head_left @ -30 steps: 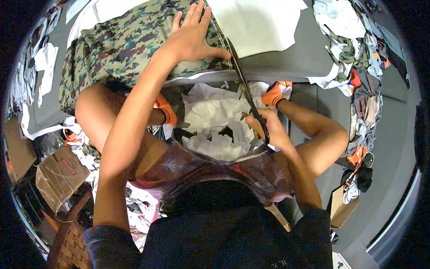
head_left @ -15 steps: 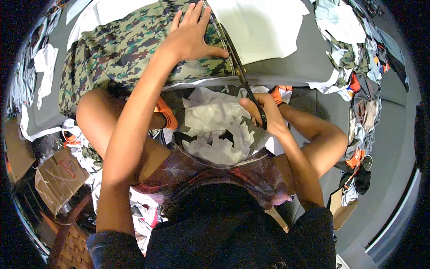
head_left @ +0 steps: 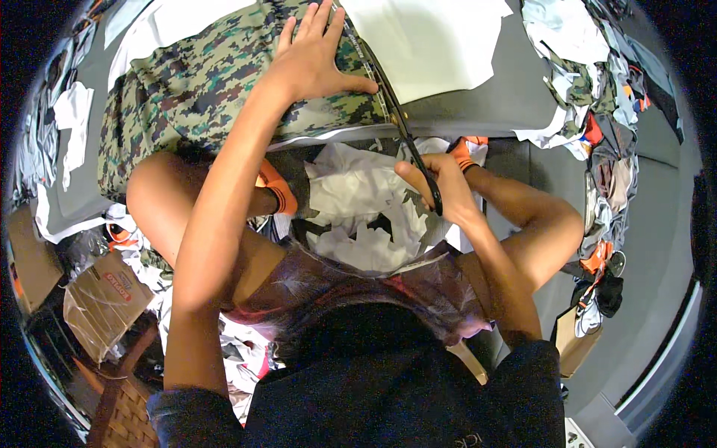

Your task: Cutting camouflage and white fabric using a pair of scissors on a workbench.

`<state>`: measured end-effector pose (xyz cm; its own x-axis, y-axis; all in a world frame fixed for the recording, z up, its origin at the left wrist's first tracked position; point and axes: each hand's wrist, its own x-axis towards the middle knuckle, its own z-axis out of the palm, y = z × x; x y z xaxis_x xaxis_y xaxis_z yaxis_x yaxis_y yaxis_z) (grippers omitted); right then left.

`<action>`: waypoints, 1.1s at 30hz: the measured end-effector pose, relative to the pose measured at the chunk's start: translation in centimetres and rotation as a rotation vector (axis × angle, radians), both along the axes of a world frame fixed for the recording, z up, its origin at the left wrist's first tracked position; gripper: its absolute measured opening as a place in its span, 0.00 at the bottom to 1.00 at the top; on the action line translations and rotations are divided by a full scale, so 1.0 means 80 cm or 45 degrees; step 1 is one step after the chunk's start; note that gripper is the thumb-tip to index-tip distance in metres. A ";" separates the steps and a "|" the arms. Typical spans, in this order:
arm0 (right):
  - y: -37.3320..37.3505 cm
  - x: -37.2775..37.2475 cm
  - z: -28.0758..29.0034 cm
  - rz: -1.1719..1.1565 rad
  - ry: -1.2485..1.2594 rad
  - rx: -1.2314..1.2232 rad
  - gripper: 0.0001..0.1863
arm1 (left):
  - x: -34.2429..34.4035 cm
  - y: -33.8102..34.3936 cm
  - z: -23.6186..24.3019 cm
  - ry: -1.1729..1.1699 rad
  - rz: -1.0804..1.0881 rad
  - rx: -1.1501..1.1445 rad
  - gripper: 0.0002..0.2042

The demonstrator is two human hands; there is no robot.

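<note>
My left hand (head_left: 305,73) lies flat with spread fingers on a camouflage fabric (head_left: 190,93), near its right edge. A narrow dark strip with pale marks runs along that edge, beside my thumb. In my right hand (head_left: 448,188) are long black fabric shears (head_left: 404,127), my fingers wrapped round the handles. Their blades point away from me along the fabric's right edge. How far apart the blades are is hard to make out. To the right of the shears lies a white sheet of fabric (head_left: 429,48).
The fabrics rest on a grey padded surface (head_left: 485,108). White offcuts (head_left: 347,179) lie between my crossed legs. Heaps of clothes and scraps (head_left: 597,89) line the right, with more pale cloth (head_left: 73,112) at far left. A cardboard box (head_left: 108,302) stands at lower left.
Very little differs. My left hand and the fabric appear slightly shifted left in the picture, and my right hand has moved slightly with the shears still in it.
</note>
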<state>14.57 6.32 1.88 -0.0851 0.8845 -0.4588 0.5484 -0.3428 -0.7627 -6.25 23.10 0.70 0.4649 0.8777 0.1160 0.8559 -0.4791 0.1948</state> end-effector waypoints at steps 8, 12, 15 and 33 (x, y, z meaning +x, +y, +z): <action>-0.002 -0.002 0.005 0.019 -0.032 -0.013 0.22 | -0.006 0.008 -0.022 -0.058 0.000 0.114 0.55; -0.016 0.010 -0.006 -0.029 0.095 -0.024 0.25 | -0.006 0.013 -0.021 -0.150 -0.048 0.047 0.56; -0.007 0.011 -0.001 -0.043 0.144 -0.045 0.26 | -0.011 0.034 -0.015 -0.191 -0.059 0.015 0.57; 0.035 -0.012 0.014 -0.049 0.089 -0.074 0.29 | -0.011 0.058 -0.016 -0.019 0.046 0.026 0.54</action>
<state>13.57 9.12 2.98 -0.0848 0.8597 -0.5037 0.4803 -0.4077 -0.7766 -7.12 27.72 -0.57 0.4313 0.8912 0.1406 0.8698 -0.4521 0.1979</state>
